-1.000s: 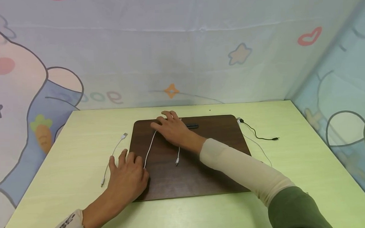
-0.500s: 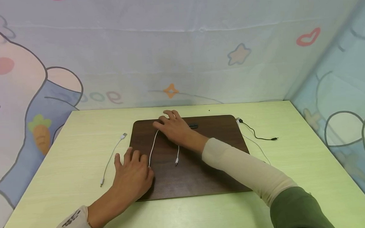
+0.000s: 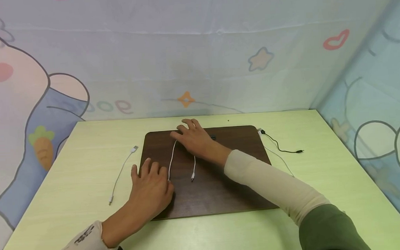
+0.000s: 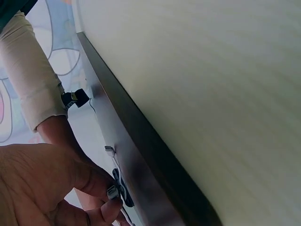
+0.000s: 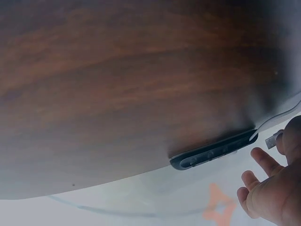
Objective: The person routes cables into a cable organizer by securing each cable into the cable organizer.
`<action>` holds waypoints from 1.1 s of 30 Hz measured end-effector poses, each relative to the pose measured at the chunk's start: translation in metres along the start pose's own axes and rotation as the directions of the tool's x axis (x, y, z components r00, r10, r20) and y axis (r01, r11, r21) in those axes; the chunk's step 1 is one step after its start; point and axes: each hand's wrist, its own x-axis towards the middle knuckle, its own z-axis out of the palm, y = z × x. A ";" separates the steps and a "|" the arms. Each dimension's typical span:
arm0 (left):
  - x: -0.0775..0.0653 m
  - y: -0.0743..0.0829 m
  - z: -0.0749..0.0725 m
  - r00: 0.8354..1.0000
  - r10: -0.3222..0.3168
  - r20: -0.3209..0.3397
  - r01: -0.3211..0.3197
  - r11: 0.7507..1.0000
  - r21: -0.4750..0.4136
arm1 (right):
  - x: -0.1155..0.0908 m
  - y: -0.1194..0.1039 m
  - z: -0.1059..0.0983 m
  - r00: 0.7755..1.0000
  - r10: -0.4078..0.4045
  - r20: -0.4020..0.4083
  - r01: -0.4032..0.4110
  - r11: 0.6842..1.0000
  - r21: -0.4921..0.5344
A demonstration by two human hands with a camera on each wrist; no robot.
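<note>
My left hand [image 3: 151, 189] is low over the left part of a dark brown board [image 3: 222, 190], pinching one metal-tipped end [image 4: 113, 192] of a white USB cable [image 3: 172, 161] between thumb and finger. That cable runs up to my right hand [image 3: 196, 140] near the board's back edge. In the right wrist view, my right hand pinches a USB plug [image 5: 273, 140]. Beside it, a long black piece with several round marks [image 5: 214, 150] lies along the board. A second white cable [image 3: 193, 173] lies on the board, its far end hidden beneath my right hand.
Left of the board a short white USB cable [image 3: 122, 168] lies on the pale table [image 3: 73, 203]. To the right lie a black cable [image 3: 280, 148] and another white cable [image 3: 280, 159]. A cartoon-printed curtain [image 3: 151, 60] stands behind the table.
Both hands have shifted a little to the right, the left hand more so, with the white cable held between them. The other cables stay put.
</note>
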 end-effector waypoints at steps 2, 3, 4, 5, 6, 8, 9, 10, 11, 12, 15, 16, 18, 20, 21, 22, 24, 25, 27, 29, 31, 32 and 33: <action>0.002 0.002 0.000 1.000 0.001 0.004 -0.001 1.000 0.003 | -0.001 0.002 -0.001 1.000 0.001 -0.003 -0.001 1.000 0.009; 0.002 0.003 0.000 1.000 0.001 0.009 -0.001 1.000 0.004 | -0.001 0.002 0.000 1.000 0.001 -0.006 -0.001 1.000 0.010; 0.003 0.004 0.000 1.000 0.001 0.014 -0.001 1.000 0.003 | -0.002 0.003 0.000 1.000 0.002 -0.006 -0.001 1.000 0.009; 0.004 0.005 -0.001 1.000 0.002 0.020 -0.002 1.000 0.002 | -0.003 0.004 0.000 1.000 0.002 -0.005 -0.002 1.000 0.008; 0.005 0.006 -0.001 1.000 0.002 0.026 -0.002 1.000 -0.001 | -0.003 0.004 0.000 1.000 0.002 -0.006 -0.002 1.000 0.008; 0.007 0.008 -0.002 0.999 0.003 0.033 -0.002 1.000 -0.006 | -0.004 0.005 0.000 1.000 0.003 -0.003 -0.003 1.000 0.009; 0.007 0.009 -0.002 0.999 0.002 0.035 -0.002 1.000 -0.010 | -0.005 0.006 0.000 1.000 0.003 -0.004 -0.003 1.000 0.008; 0.008 0.010 -0.002 0.999 0.003 0.036 -0.003 1.000 -0.015 | -0.005 0.006 0.000 1.000 0.005 -0.003 -0.005 1.000 0.008; 0.008 0.011 -0.003 0.999 0.005 0.036 -0.004 1.000 -0.018 | -0.005 0.006 0.000 1.000 0.004 -0.005 -0.004 1.000 0.007; 0.009 0.012 -0.003 0.999 0.006 0.032 -0.005 1.000 -0.021 | -0.006 0.007 0.000 1.000 0.003 -0.008 -0.003 1.000 0.007; 0.008 0.013 -0.003 0.999 0.010 0.030 -0.010 1.000 -0.028 | -0.007 0.008 0.001 1.000 0.003 -0.007 -0.003 1.000 0.002; 0.008 0.014 -0.003 0.999 0.012 0.031 -0.011 1.000 -0.029 | -0.007 0.008 0.002 1.000 0.003 -0.005 -0.003 1.000 0.002; 0.009 0.015 -0.002 0.999 0.013 0.029 -0.012 1.000 -0.027 | -0.007 0.010 0.002 1.000 0.002 -0.001 -0.002 1.000 0.000; 0.009 0.016 -0.001 0.999 0.014 0.029 -0.013 1.000 -0.026 | -0.007 0.010 0.003 1.000 0.002 0.000 -0.002 1.000 -0.002; 0.009 0.016 0.000 0.999 0.015 0.028 -0.015 1.000 -0.026 | -0.008 0.011 0.003 1.000 0.001 -0.006 -0.001 1.000 -0.002; 0.010 0.017 0.000 1.000 0.017 0.026 -0.016 1.000 -0.026 | -0.008 0.011 0.004 1.000 0.000 -0.011 0.000 1.000 -0.003; 0.010 0.018 0.001 1.000 0.020 0.023 -0.020 0.999 -0.026 | -0.009 0.012 0.004 1.000 0.001 -0.021 -0.001 1.000 -0.002; 0.010 0.019 0.001 1.000 0.023 0.022 -0.022 0.999 -0.026 | -0.009 0.012 0.004 1.000 0.003 -0.023 -0.003 1.000 -0.003; 0.011 0.020 0.002 0.999 0.028 0.019 -0.028 0.999 -0.023 | -0.011 0.013 0.005 1.000 0.004 -0.022 -0.004 1.000 -0.001; 0.011 0.021 0.002 0.999 0.034 0.015 -0.033 0.999 -0.019 | -0.012 0.014 0.005 1.000 0.006 -0.020 -0.005 1.000 0.006; 0.011 0.022 0.004 0.999 0.038 0.011 -0.038 0.999 -0.014 | -0.013 0.014 0.006 1.000 0.007 -0.022 -0.007 1.000 0.012; 0.012 0.023 0.004 0.999 0.040 0.009 -0.040 0.999 -0.012 | -0.014 0.015 0.006 1.000 0.007 -0.025 -0.007 1.000 0.016; 0.012 0.023 0.005 0.999 0.041 0.008 -0.041 0.999 -0.011 | -0.015 0.015 0.007 1.000 0.008 -0.027 -0.007 1.000 0.018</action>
